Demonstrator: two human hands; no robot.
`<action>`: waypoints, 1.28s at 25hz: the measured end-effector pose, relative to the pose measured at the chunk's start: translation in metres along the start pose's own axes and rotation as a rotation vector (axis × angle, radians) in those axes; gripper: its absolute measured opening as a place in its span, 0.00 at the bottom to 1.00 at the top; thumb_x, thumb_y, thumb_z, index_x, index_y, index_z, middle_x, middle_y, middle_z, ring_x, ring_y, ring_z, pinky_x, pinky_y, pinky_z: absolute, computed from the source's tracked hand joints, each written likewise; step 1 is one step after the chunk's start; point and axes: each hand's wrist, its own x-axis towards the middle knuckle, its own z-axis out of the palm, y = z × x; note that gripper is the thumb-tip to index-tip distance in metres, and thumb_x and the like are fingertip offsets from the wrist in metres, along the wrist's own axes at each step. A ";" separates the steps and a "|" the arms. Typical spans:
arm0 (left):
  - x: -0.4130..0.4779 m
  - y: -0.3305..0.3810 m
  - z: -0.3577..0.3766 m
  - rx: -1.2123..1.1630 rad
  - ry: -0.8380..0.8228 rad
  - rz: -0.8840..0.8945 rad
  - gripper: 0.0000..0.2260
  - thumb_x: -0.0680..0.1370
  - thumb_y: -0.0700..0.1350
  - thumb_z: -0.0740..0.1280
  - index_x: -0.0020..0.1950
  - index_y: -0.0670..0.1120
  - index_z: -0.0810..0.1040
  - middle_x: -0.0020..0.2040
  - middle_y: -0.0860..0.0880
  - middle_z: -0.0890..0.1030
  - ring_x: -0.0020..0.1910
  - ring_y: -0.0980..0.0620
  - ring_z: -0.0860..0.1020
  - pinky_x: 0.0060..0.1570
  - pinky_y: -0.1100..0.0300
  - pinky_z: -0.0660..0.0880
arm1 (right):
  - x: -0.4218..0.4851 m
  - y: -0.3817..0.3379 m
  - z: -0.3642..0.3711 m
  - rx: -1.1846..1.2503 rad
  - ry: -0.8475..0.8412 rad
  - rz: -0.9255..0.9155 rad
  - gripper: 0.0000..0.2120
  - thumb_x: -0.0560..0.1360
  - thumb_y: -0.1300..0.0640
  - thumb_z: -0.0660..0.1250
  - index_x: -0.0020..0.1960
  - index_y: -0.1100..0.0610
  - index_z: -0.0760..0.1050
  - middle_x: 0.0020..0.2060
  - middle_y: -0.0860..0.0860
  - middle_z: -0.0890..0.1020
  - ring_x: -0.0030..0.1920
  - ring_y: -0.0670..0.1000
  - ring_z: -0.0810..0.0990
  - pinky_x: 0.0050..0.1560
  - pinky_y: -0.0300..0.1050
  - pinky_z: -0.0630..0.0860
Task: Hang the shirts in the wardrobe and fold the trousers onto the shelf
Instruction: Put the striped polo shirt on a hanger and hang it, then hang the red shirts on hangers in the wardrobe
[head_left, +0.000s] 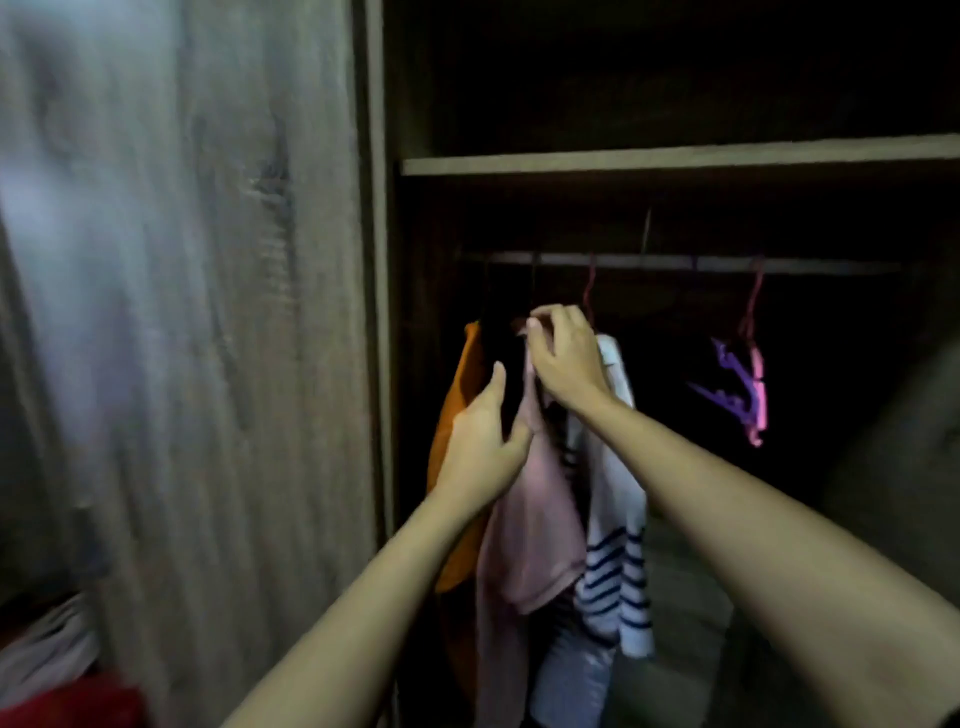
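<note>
**Pink shirt being settled on the wardrobe rail, with more laundry waiting**

Seen from beside the person, two bare arms reach into a dim open wardrobe. At the centre of the view, the right hand (563, 358) has its grip closed in a pinch on the neck of a pink shirt (530, 519), just under the rail (675, 261). The left hand (480, 441), toward seven o'clock of the right one, lies against the shirt's shoulder edge with its thumb raised. Its fingers go behind the cloth, so I cannot tell whether that grip is closed on anything.

The pink shirt hangs between other garments. An orange garment (457, 415) is at its nine o'clock, with something black between them. A white shirt with navy stripes (618, 519) touches it at three o'clock. Further toward three o'clock, purple and pink hangers (743, 384) hang bare on the rail.

The hanging part of the task looks well under way, with three or four garments up and this one being straightened. The shelf (675, 156) at twelve o'clock is lost in shadow, and no trousers show on it. At seven o'clock, past the wooden door (208, 312), a heap of red and pale clothes (52, 665) seems to be waiting, so the folding probably remains.
</note>
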 end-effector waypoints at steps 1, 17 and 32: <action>-0.015 -0.011 -0.017 0.017 0.010 -0.034 0.30 0.76 0.40 0.64 0.76 0.41 0.57 0.67 0.41 0.73 0.62 0.46 0.75 0.55 0.69 0.64 | -0.012 -0.021 0.011 0.049 0.025 -0.030 0.15 0.76 0.54 0.57 0.53 0.62 0.77 0.49 0.60 0.79 0.53 0.59 0.77 0.56 0.48 0.69; -0.354 -0.270 -0.318 0.609 0.040 -0.789 0.26 0.80 0.48 0.59 0.75 0.41 0.58 0.76 0.41 0.58 0.76 0.44 0.55 0.71 0.51 0.56 | -0.284 -0.307 0.263 0.566 -0.504 -0.125 0.10 0.72 0.59 0.61 0.48 0.63 0.77 0.46 0.58 0.78 0.48 0.55 0.77 0.55 0.42 0.72; -0.454 -0.317 -0.352 0.795 -0.225 -1.096 0.38 0.74 0.69 0.37 0.77 0.48 0.41 0.78 0.49 0.40 0.74 0.51 0.34 0.72 0.41 0.42 | -0.336 -0.334 0.378 0.049 -0.859 0.034 0.12 0.77 0.60 0.60 0.59 0.58 0.75 0.54 0.60 0.78 0.56 0.62 0.76 0.54 0.52 0.72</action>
